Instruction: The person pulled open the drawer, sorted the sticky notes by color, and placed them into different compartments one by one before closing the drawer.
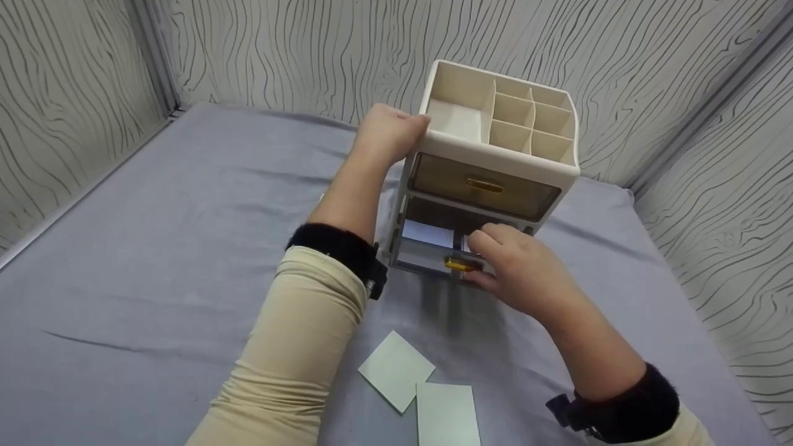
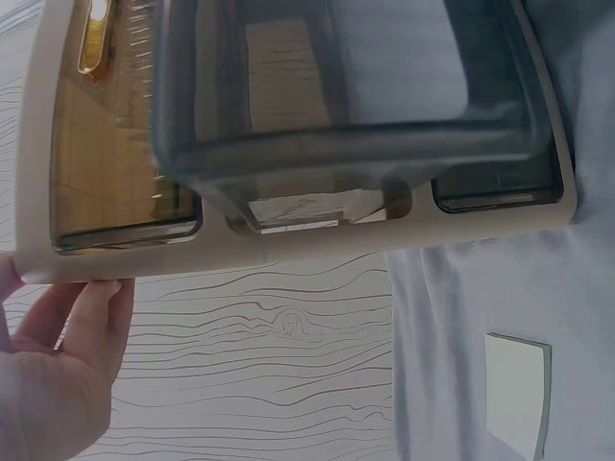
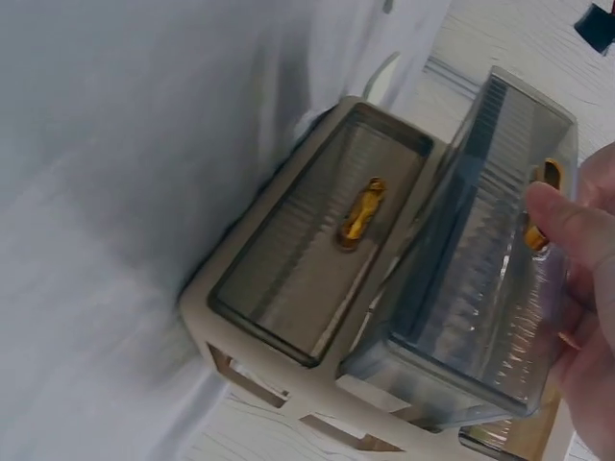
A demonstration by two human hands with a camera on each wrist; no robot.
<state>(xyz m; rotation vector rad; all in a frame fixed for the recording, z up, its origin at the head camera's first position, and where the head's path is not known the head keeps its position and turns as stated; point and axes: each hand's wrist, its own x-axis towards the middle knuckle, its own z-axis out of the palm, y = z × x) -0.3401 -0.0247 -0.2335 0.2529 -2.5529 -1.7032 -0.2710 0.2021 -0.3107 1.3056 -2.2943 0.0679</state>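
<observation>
Grey-tinted drawer (image 3: pixel 456 307) juts out, gold handle (image 3: pixel 536 236) against the right hand's (image 3: pixel 588 259) thumb.

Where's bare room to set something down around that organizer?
Widest: lavender cloth between the left sleeve and left wall.
Smaller: cloth between the right forearm and right wall.
Crowded: the organizer's front, with the open drawer, right hand and two pale cards; its left side, with the left hand and another card.
</observation>
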